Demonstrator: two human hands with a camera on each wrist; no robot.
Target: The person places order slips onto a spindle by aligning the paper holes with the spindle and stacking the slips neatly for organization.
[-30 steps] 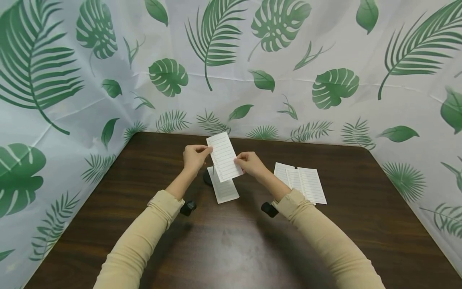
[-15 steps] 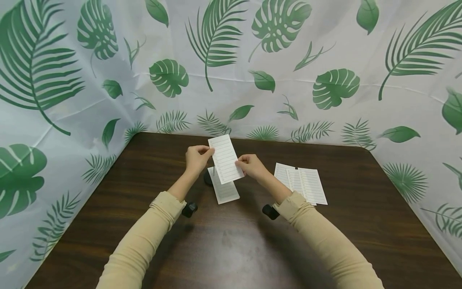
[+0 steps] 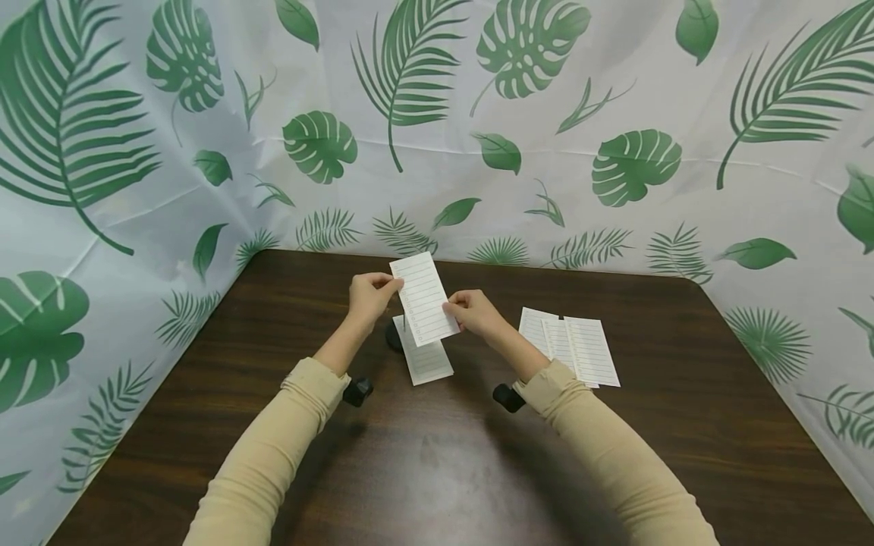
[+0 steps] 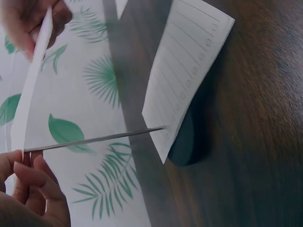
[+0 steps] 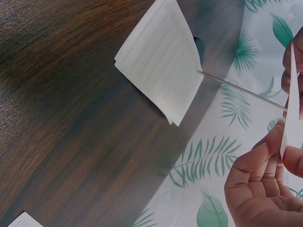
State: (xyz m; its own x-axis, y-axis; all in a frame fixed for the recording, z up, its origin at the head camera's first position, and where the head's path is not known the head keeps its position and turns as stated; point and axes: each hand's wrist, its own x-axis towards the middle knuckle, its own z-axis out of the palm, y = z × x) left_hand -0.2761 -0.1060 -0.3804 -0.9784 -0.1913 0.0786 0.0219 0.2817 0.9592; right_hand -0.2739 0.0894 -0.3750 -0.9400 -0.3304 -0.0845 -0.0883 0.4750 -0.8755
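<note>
My left hand point(image 3: 369, 297) and right hand point(image 3: 474, 311) pinch opposite long edges of a white lined paper slip point(image 3: 425, 299), tilted above the table. The slip has a row of small checkboxes along one side. Beneath it stands a spike file with a dark round base point(image 4: 185, 149) and a thin metal rod point(image 4: 94, 139). Several similar slips point(image 4: 182, 71) are pierced by the rod low down, near the base. In the left wrist view the rod's upper end meets the held slip beside my left fingertips point(image 4: 35, 158); whether it has pierced through cannot be told.
More lined slips point(image 3: 592, 353) lie overlapping on the brown wooden table point(image 3: 437, 462), right of my right hand. Black wrist cameras point(image 3: 358, 392) hang under both forearms. A white leaf-print cloth point(image 3: 437, 182) stands behind the table's back edge.
The held slip and both hands dip slightly, then rise a little up and to the left. Both hands keep their pinch. The pierced slips and the right-hand slips stay put.
</note>
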